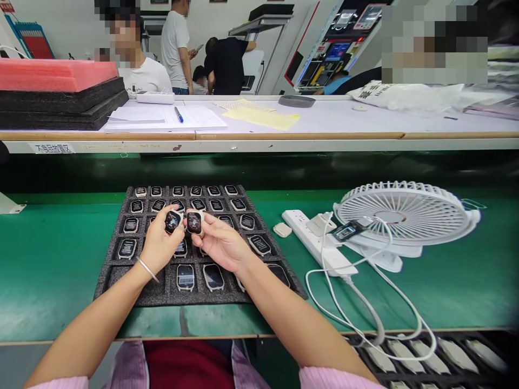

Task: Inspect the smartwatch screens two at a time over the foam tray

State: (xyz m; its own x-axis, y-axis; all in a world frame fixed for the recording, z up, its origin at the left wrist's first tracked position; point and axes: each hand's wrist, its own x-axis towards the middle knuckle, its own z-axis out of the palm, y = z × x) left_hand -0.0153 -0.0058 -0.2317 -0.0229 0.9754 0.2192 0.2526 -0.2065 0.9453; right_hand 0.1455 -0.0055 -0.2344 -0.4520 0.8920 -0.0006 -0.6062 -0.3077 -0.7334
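Two smartwatches (173,221) held side by side above the middle of a black foam tray (162,298): left hand (160,243) fingers closed on one, right hand (221,243) fingers closed on the other. Most tray compartments hold one further watch (185,277) each. Tray lies near the green bench (52,270) front edge; white power strip (308,237) just right, desk fan (399,213) beyond.

Bright, even light from above; faint shadows; glare along the glossy green counter (52,270); wide-angle bending toward the frame edges.
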